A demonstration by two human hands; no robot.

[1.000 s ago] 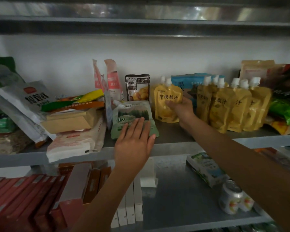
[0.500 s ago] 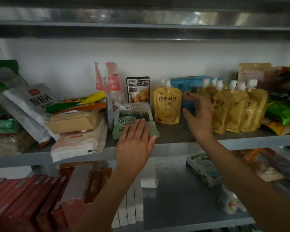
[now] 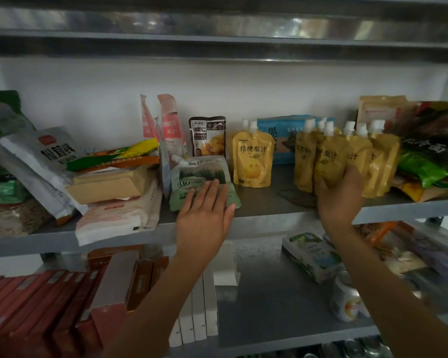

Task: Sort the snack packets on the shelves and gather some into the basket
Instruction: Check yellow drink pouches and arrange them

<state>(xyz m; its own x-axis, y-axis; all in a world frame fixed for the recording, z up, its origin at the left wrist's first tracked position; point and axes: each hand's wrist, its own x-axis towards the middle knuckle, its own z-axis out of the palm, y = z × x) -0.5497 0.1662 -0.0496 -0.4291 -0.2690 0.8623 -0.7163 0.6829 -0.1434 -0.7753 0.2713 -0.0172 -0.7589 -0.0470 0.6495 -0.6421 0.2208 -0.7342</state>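
On the middle shelf (image 3: 264, 202) a lone yellow spouted juice pouch (image 3: 252, 157) stands upright. To its right stands a row of several more yellow juice pouches (image 3: 305, 156). My right hand (image 3: 340, 195) grips the lower part of a pouch at the left of that row. My left hand (image 3: 204, 215) lies flat, fingers apart, on a green pouch (image 3: 199, 174) leaning at the shelf front. A dark chestnut packet (image 3: 207, 135) and pink packets (image 3: 170, 122) stand behind it. No basket is in view.
Stacked bags and flat packets (image 3: 109, 184) fill the shelf's left. A blue box (image 3: 279, 135) and green and dark bags (image 3: 429, 156) sit at the right. The lower shelf holds red boxes (image 3: 36, 306), white boxes (image 3: 199, 306), a carton (image 3: 311, 254) and a can (image 3: 345, 298).
My right hand let go of the lone yellow pouch, moved right and closed on a pouch in the row. My left hand stayed on the green pouch.
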